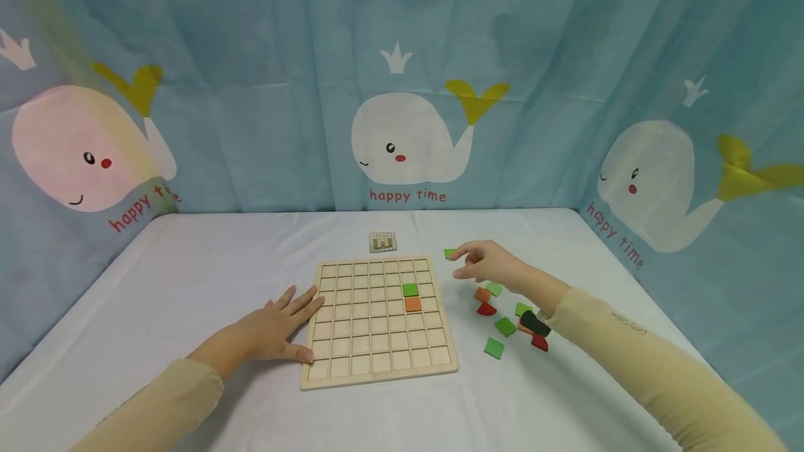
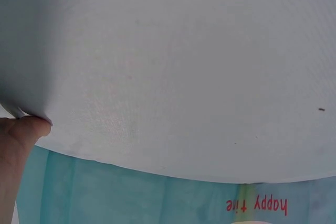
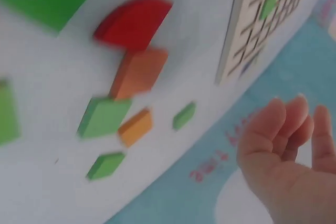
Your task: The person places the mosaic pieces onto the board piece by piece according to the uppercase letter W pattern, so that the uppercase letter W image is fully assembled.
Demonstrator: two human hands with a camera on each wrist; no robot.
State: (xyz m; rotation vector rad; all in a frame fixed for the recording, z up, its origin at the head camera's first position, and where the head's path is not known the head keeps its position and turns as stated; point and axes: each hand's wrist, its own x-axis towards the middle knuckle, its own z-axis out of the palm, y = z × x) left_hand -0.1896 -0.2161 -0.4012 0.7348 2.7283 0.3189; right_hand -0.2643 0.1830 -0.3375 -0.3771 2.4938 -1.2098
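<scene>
A wooden grid board (image 1: 360,330) lies on the white table, with a green square tile (image 1: 410,289) and an orange square tile (image 1: 412,304) in neighbouring cells towards its right side. My left hand (image 1: 276,330) rests with spread fingers at the board's left edge. To the right of the board, my right hand (image 1: 488,261) is over the table, fingers loosely bent. Nothing shows between those fingers in the right wrist view, where the hand (image 3: 289,156) appears apart from the tiles. Close to its fingertips in the head view is a green tile (image 1: 449,254), partly hidden.
Loose pieces lie right of the board: several green tiles (image 1: 493,348), an orange tile (image 1: 482,294), red quarter-round pieces (image 1: 486,309) and a dark green piece (image 1: 535,324). Behind the board lies a small patterned card (image 1: 382,242). A blue whale-print curtain (image 1: 270,89) surrounds the table.
</scene>
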